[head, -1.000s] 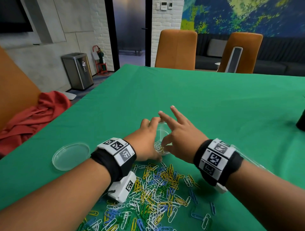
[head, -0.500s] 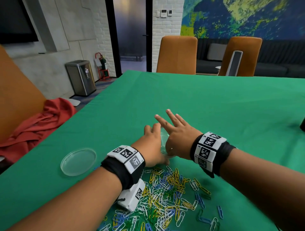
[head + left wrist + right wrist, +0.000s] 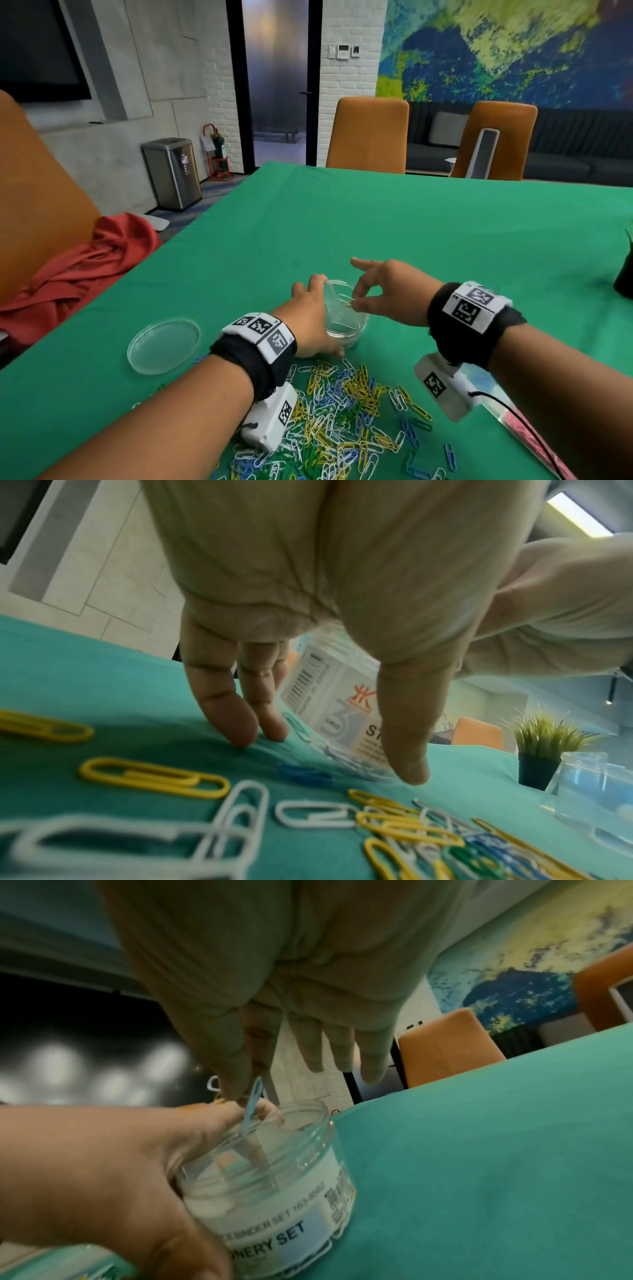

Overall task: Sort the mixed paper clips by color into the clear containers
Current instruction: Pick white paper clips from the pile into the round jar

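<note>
On the green tablecloth (image 3: 394, 240), just beyond a loose heap of paper clips (image 3: 346, 407) in yellow, white, blue and green, stands a small clear jar (image 3: 346, 329) — round, open-topped, with a printed label and barcode on its side. A flat clear lid (image 3: 163, 345) lies apart to the left of it. In the left wrist view the near clips show as plastic-coated wire loops, and another clear container (image 3: 592, 794) stands at the right edge.

The left hand (image 3: 310, 322) wraps around the jar's near left side, fingers and thumb curled against its wall, fingertips touching the cloth. The right hand (image 3: 387, 291) hovers over the jar's mouth; its thumb and forefinger pinch a few clips (image 3: 251, 1104) — a light blue one hangs down into the opening, and white and yellow ends show beside the thumb. Its other fingers are spread straight outward. Both wrists wear black bands with square black-and-white markers.

Behind the table stand two orange chairs (image 3: 370, 137), a steel bin (image 3: 173, 171) by a grey wall, a dark doorway and a blue-and-yellow mural (image 3: 507, 51). A red cloth (image 3: 78, 263) lies bunched at the left, and a small potted plant (image 3: 544, 748) sits on the table to the right.
</note>
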A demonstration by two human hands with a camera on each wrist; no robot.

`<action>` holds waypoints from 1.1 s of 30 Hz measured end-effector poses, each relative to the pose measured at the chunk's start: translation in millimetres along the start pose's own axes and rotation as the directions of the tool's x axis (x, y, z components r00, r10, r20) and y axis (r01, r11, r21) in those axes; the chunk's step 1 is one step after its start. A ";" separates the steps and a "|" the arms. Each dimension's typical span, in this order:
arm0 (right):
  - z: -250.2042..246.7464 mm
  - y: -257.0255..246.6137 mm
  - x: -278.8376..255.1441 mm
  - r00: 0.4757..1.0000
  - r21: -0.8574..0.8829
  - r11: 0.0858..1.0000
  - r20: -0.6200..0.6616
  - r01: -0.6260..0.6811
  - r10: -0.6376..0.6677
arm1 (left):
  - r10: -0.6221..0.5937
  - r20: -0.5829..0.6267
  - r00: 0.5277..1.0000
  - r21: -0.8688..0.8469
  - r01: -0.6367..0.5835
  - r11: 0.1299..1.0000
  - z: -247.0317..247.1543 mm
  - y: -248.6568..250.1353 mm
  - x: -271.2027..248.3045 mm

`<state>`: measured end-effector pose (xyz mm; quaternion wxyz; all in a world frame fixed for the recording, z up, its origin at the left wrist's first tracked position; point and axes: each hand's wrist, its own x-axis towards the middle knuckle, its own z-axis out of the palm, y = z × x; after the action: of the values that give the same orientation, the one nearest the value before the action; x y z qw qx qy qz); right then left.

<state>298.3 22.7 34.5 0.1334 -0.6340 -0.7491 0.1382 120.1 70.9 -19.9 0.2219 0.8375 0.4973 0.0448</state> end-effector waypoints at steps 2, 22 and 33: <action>-1.2 3.8 3.2 0.999 0.035 0.999 -0.017 -0.028 0.029 | -0.008 0.005 1.000 0.000 0.008 1.000 0.3 -0.7 0.8; 12.4 18.6 27.6 0.982 -0.014 0.985 -0.085 -0.172 0.170 | -0.005 0.025 1.000 -0.001 0.005 1.000 2.0 -4.5 3.7; 3.9 9.4 15.0 0.988 0.207 0.975 -0.106 -0.084 0.108 | -0.025 0.034 0.999 -0.006 0.025 1.000 0.8 -3.4 3.3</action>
<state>303.0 38.9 27.7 0.2337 -0.6598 -0.6905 0.1825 119.2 74.8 -22.5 0.2333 0.8312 0.5038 0.0294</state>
